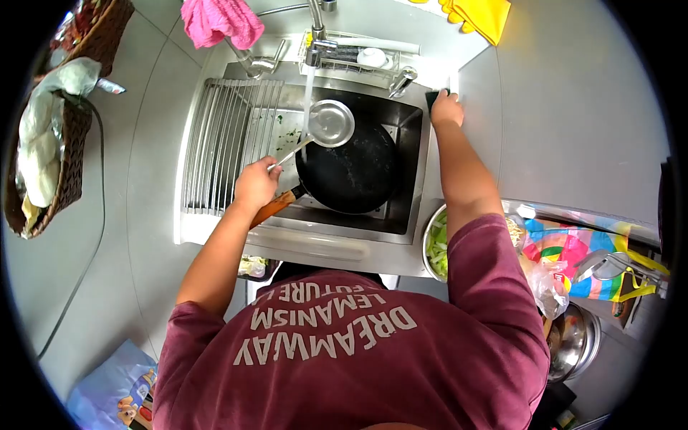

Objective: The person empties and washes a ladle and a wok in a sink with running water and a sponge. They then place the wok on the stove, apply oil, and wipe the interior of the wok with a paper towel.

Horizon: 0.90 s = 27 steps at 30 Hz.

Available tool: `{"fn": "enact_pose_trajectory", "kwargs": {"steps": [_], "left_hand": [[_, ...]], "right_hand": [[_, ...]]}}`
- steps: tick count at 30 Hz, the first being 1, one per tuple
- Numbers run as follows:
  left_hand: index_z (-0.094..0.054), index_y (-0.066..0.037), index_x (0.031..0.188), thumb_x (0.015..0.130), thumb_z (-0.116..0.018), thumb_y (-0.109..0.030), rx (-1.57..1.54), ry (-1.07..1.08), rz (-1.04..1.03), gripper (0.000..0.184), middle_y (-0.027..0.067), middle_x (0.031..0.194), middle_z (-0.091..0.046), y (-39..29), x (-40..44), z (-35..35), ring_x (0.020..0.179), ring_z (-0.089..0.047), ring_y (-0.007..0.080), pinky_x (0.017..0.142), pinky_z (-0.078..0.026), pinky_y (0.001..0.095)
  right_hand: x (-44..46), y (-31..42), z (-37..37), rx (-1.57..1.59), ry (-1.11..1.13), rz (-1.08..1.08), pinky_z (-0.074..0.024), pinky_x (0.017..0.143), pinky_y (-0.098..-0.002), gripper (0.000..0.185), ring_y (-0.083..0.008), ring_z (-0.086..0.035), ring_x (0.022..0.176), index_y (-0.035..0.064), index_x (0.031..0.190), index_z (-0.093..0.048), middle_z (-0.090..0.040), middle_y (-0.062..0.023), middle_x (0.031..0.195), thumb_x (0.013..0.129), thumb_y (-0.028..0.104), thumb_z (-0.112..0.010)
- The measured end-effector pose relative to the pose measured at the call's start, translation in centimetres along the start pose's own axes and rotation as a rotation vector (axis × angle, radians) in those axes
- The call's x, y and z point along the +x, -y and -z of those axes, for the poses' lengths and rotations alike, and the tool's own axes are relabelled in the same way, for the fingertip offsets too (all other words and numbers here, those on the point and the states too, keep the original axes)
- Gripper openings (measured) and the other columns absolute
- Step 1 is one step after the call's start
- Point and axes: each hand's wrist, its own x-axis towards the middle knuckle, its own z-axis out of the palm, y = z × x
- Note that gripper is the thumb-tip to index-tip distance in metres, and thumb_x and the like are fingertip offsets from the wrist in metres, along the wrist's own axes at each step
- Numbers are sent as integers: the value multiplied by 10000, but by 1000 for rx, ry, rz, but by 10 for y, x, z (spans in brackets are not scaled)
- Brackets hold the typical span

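Ahead of and between both hands: steel sink (414,201). Left of and ahead of left hand: slatted drying rack (215,147). Right of left hand, inside sink: black frying pan (358,172), upright, surface wet-looking; wooden handle (272,208) running close beside left wrist.

Left hand (256,183): closed around slim handle of metal ladle (332,124). Bowl ahead and right of left hand, above far side of pan; round, shallow, shiny, apparently wet. Right against bowl's left edge: running water stream (309,100).

Right hand (447,109): at far right rim of sink, fingers curled at small dark item (431,99); kind and firmness of hold, cannot tell.

Risks, judged: splash toward shirt if bowl tilts into stream; ladle dropped on pan if wet fingers slip; pan swung if left forearm bumps wooden handle; dark item knocked into sink if barely pinched.
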Motion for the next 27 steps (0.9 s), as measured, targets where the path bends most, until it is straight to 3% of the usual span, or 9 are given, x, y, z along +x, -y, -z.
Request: {"fn": "enact_pose_trajectory", "kwargs": {"steps": [2,5,7,11,13,17,21,23,27], "left_hand": [[-651,-111,1065,874,-603,-274,-9,-10,5,256,187,896,-673,7,-2,2,862,-638,377,753,-516,453],[-655,-112,1054,869,-599,-275,58,-23,-10,253,179,901,-675,15,-4,4,862,-639,377,751,-515,458],[-656,-98,1039,868,-596,-278,39,-19,-15,255,183,899,-671,15,-7,8,862,-635,379,748,-510,457],[-653,-73,1036,871,-605,-286,24,0,-7,274,201,929,-660,8,-7,6,887,-625,378,764,-501,444],[-655,-75,1035,872,-605,-293,36,-24,-39,276,197,913,-663,9,-9,6,881,-626,380,763,-502,444],[-661,-95,1032,873,-607,-301,52,-45,-41,266,189,884,-668,15,-8,16,857,-629,384,746,-505,452],[-660,-108,1013,876,-598,-294,32,-42,-35,239,177,851,-669,18,-13,19,833,-635,374,731,-508,463],[-663,-106,1034,873,-615,-282,-14,-36,-100,243,189,857,-664,16,-10,13,832,-632,383,719,-506,455],[-671,-96,1013,873,-621,-283,-31,-109,-96,239,186,838,-661,29,0,5,804,-630,380,710,-499,451]], "right_hand": [[-5,3,-13,172,-145,-135,-497,883,-460,340,-366,-609,1042,57,1222,-525,-604,-203,1159,895,137,-476],[-27,8,-12,97,298,39,-508,872,-415,427,-373,-609,1050,65,1225,-548,-622,-222,1127,813,171,-590],[-98,45,33,537,155,88,-496,887,-382,428,-380,-612,1026,44,1128,-619,-643,-228,1061,728,188,-664],[-151,133,24,813,-137,249,-473,860,-445,309,-382,-601,941,42,1013,-674,-649,-186,978,715,117,-639],[-155,161,22,781,-371,577,-466,828,-444,272,-352,-585,894,52,989,-679,-628,-152,902,726,104,-635],[-174,181,6,724,51,976,-495,792,-427,164,-342,-596,894,49,913,-673,-609,-141,952,792,148,-623],[-142,168,-4,211,111,771,-517,789,-426,165,-348,-619,919,33,903,-657,-613,-153,1009,845,152,-560],[-138,177,-12,399,-79,664,-517,796,-423,158,-330,-634,910,40,879,-658,-641,-174,981,830,165,-575],[-144,188,-10,772,215,734,-512,804,-405,174,-320,-645,903,55,888,-670,-672,-182,907,818,191,-587]]}}
